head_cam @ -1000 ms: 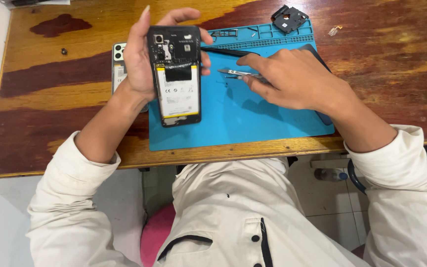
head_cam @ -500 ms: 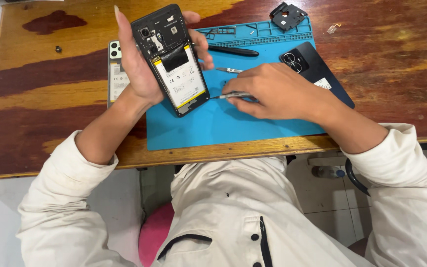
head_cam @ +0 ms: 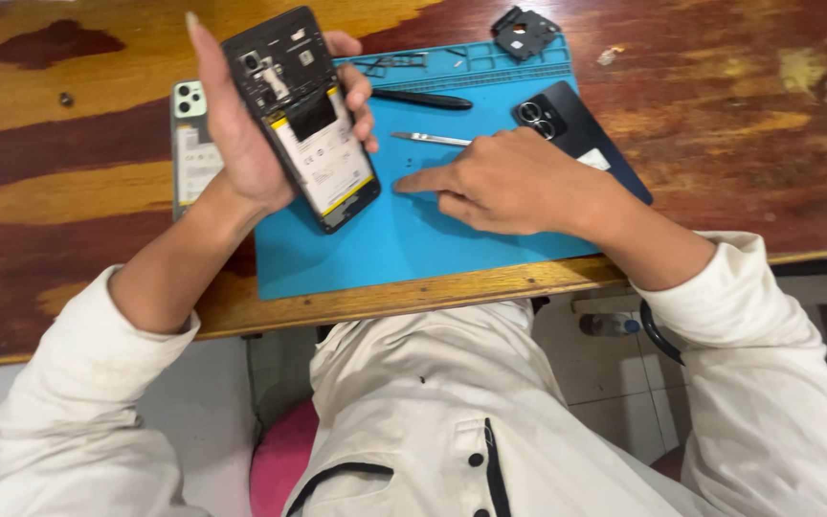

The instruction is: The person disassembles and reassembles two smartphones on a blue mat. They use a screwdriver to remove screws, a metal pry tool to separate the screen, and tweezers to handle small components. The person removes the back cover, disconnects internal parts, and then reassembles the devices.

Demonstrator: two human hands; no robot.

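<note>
Dropping the tweezers (head_cam: 430, 139) on the mat (head_cam: 413, 244): right hand (head_cam: 504, 182) now empty, forefinger pressing mat, maybe on a screw. Left hand (head_cam: 241, 144) grips phone (head_cam: 303, 120).

The surface (head_cam: 69, 182) is worn, varnished wood, glossy in patches, its finish blotched dark red and yellow. On it lies a matt blue rubbery work mat (head_cam: 413, 239). The opened phone (head_cam: 301, 120) shows matt black plastic and a paper-labelled battery. The tweezers (head_cam: 430, 140) look like bright metal. The black back cover (head_cam: 576, 129) is smooth and glossy.
</note>
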